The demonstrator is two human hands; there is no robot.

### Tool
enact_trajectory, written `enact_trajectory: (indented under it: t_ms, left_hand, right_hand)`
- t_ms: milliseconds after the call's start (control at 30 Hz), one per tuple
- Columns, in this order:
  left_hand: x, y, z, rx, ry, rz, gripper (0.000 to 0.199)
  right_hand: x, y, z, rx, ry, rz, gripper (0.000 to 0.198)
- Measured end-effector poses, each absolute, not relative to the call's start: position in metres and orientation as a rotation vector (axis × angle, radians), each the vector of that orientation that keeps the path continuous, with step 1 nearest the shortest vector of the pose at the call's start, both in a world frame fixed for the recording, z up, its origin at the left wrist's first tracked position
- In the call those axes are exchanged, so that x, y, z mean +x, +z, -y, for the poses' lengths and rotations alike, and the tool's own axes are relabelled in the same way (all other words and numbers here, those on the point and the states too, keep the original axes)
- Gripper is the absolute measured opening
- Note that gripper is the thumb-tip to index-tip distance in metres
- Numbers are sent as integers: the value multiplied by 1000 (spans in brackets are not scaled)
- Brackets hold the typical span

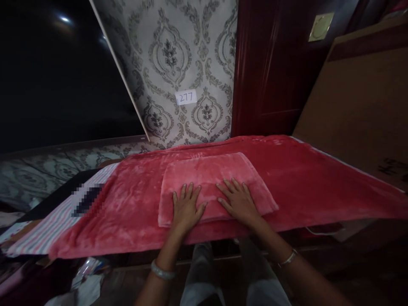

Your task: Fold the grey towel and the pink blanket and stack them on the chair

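Note:
A pink plush cloth [204,170], folded into a flat rectangle, lies in the middle of a red plush blanket [287,182] spread over a table. My left hand [187,207] rests on the left half of the folded cloth, fingers spread and pointing away from me. On its right half my right hand [238,199] lies flat, fingers also apart. Neither hand grips anything. The near edge of the folded cloth runs close to the table's front edge, partly hidden by my wrists.
A striped cloth [60,216] shows at the left, under the blanket. Behind stand a dark television screen [63,76] and a patterned wall with a paper label [186,97] marked 277. A large cardboard box [360,97] leans at the right. Plastic packaging [87,270] lies low at the left.

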State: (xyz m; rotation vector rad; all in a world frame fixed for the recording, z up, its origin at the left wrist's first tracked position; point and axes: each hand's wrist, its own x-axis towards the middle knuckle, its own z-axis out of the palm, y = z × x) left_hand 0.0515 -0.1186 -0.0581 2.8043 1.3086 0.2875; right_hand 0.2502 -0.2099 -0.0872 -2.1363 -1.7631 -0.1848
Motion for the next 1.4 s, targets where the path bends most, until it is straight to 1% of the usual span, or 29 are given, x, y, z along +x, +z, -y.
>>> enact_trajectory:
  t_ms: [133, 267, 333, 400, 533, 733, 1100, 1267, 1400]
  left_hand:
    - [47, -44, 117, 2733, 277, -1256, 59]
    - [60, -21, 124, 2735, 388, -1245, 51]
    - [76, -13, 128, 2759, 397, -1212, 51]
    - [92, -12, 129, 2779, 380, -1199, 56]
    - [112, -31, 118, 2768, 252, -1250, 65]
    - [112, -54, 108, 2763, 182, -1235, 68]
    - [111, -53, 113, 2770, 237, -1254, 66]
    - [102, -27, 98, 2686, 93, -1152, 71]
    - [99, 12, 58, 2699, 178, -1157, 68]
  right_hand:
    - [267, -78, 210, -2054, -147, 1724, 54]
    - [288, -54, 204, -2092, -240, 1617, 53]
    - [296, -41, 197, -2152, -273, 1601, 53]
    - [301, -34, 188, -2225, -278, 1597, 54]
    - [307, -49, 175, -2354, -225, 1606, 55]
    - [313, -85, 173, -2328, -234, 1598, 55]
    - [309, -80, 175, -2346, -259, 1595, 55]
    - [312, -60, 168, -2386, -111, 1617, 55]
    - [314, -27, 143, -2352, -67, 1624, 55]
